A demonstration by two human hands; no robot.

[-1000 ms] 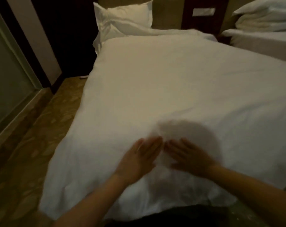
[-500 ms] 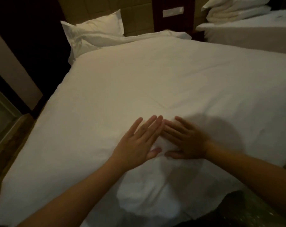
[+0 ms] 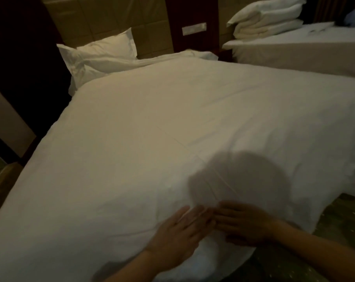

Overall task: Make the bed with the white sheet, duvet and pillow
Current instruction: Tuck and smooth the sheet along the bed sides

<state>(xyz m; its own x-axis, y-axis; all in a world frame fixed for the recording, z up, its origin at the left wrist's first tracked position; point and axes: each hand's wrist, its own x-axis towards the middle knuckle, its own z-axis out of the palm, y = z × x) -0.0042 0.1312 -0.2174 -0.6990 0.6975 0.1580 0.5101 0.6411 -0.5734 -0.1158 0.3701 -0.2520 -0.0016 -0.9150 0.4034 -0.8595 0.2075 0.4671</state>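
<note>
A white duvet [image 3: 162, 129] lies spread over the whole bed, with faint creases running toward its foot end. A white pillow [image 3: 103, 51] leans at the head of the bed on the left, against the padded headboard. My left hand [image 3: 178, 233] lies flat on the duvet near the foot edge, fingers straight and pointing up and right. My right hand [image 3: 243, 224] lies flat beside it, fingers pointing left, the fingertips of both hands almost meeting. The sheet underneath is hidden by the duvet.
A second bed [image 3: 294, 47] stands at the right with folded white bedding [image 3: 268, 19] stacked on it. A dark wooden panel [image 3: 193, 23] separates the two headboards. Patterned floor [image 3: 335, 224] shows at lower right and at the far left, beside a dark wall.
Both hands have slid back toward the foot edge of the duvet, still flat and side by side. The view has swung a little, showing more of the second bed.
</note>
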